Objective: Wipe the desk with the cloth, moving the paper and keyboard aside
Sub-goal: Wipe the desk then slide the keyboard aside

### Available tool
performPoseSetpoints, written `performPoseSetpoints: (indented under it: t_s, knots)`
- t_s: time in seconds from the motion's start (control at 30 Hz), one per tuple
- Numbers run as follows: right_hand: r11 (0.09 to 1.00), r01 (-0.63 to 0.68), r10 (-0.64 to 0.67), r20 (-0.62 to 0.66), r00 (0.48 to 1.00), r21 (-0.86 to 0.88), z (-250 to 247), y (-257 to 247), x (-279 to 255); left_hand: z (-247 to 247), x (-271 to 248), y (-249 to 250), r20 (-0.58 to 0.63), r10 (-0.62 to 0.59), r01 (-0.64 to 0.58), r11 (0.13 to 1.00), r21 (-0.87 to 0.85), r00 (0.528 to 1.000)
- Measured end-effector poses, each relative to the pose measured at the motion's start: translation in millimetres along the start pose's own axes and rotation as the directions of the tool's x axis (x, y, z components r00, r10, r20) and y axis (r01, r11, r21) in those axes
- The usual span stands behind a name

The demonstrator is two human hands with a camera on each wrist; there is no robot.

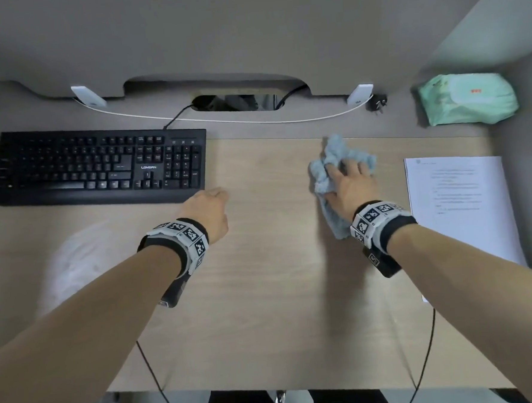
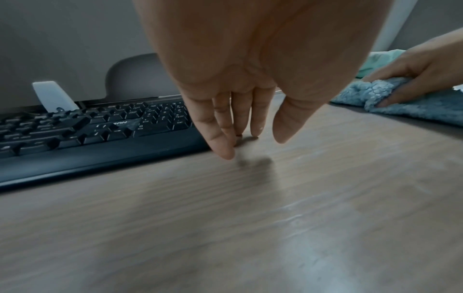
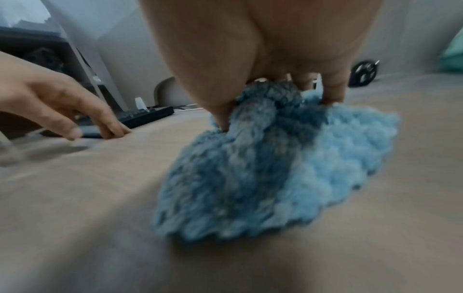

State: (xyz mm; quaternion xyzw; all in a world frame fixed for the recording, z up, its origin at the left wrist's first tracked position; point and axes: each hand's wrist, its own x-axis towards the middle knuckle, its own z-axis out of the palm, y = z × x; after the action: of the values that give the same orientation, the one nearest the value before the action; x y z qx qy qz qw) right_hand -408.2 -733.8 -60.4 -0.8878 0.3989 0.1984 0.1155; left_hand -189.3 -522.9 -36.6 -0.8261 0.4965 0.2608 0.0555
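On desk [image 1: 264, 295] | right hand [image 1: 349, 190] clutches blue cloth [image 1: 334, 166] | left hand [image 1: 211, 212] slack, fingertips down beside keyboard [image 1: 97, 166]

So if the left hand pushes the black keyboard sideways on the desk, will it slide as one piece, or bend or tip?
The keyboard looks rigid and lies flat, so it likely slides as one piece without tipping. The desk looks smooth, which should help. Its cable runs into the opening behind and may pull back a little. The left hand is open, fingertips on the desk beside its corner.
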Motion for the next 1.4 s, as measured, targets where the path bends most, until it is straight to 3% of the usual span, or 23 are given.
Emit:
performPoseSetpoints:
  t_s: [0.1,0.2,0.27,0.37,0.47,0.53,0.63,0.7,0.77,0.87,0.97,1.17,1.27,1.4]
  knots:
    - [0.992,-0.125,0.12,0.121,0.985,0.034,-10.0,-29.0,5.0,3.9,-1.8,-1.6,0.022,-0.018,0.018,1.0,-0.021,1.0]
    - [0.997,0.019,-0.037,0.246,0.969,0.075,1.3,-95.4,-6.0,4.6,-6.0,-9.0,0.097,-0.1,0.118,0.974,-0.193,0.99]
    - [0.976,0.138,-0.178,0.248,0.952,0.171,10.6,-137.4,-24.8,2.4,-10.6,-17.7,0.084,-0.148,0.169,0.908,-0.384,0.985]
    - [0.933,0.256,-0.321,0.265,0.909,0.253,15.0,-189.7,-50.8,-1.7,-16.9,-47.5,-0.042,-0.261,0.192,0.8,-0.568,0.964]
    - [0.893,0.273,-0.395,0.332,0.857,0.358,10.4,-226.0,-52.0,-13.9,-24.0,-99.4,-0.029,-0.433,0.275,0.621,-0.734,0.901]
    - [0.852,0.215,-0.417,0.369,0.831,0.478,-1.6,-241.5,-44.9,-23.3,-26.9,-142.6,-0.006,-0.515,0.323,0.546,-0.773,0.857]
    - [0.752,0.023,-0.318,0.333,0.888,0.659,-28.8,-267.1,-33.0,-36.4,-33.7,-212.0,-0.006,-0.615,0.388,0.505,-0.771,0.788]
    - [0.775,0.01,-0.175,0.199,0.964,0.632,-41.7,-278.4,-17.8,-41.4,-38.7,-243.4,-0.051,-0.68,0.432,0.52,-0.737,0.732]
    - [0.823,-0.007,-0.025,0.049,0.998,0.568,-46.7,-290.8,3.0,-44.9,-41.5,-276.1,-0.091,-0.72,0.467,0.535,-0.704,0.688]
    - [0.766,-0.158,0.171,0.039,0.984,0.623,-43.8,-291.7,35.0,-48.8,-37.6,-312.1,-0.128,-0.764,0.488,0.521,-0.7,0.633]
    - [0.675,-0.298,0.302,0.116,0.946,0.675,-38.9,-291.8,52.3,-47.5,-29.1,-351.3,-0.056,-0.799,0.535,0.451,-0.715,0.598]
    - [0.61,-0.321,0.351,0.116,0.929,0.724,-31.7,-310.0,63.0,-43.7,-22.3,-382.2,0.053,-0.815,0.557,0.345,-0.755,0.577]
    - [0.584,-0.337,0.375,0.123,0.919,0.739,-30.6,-312.1,66.6,-44.1,-18.6,-385.7,0.025,-0.825,0.546,0.351,-0.761,0.565]
    - [0.573,-0.335,0.396,0.105,0.912,0.748,-37.6,-303.1,62.5,-51.1,-18.5,-379.4,0.061,-0.839,0.622,0.35,-0.7,0.541]
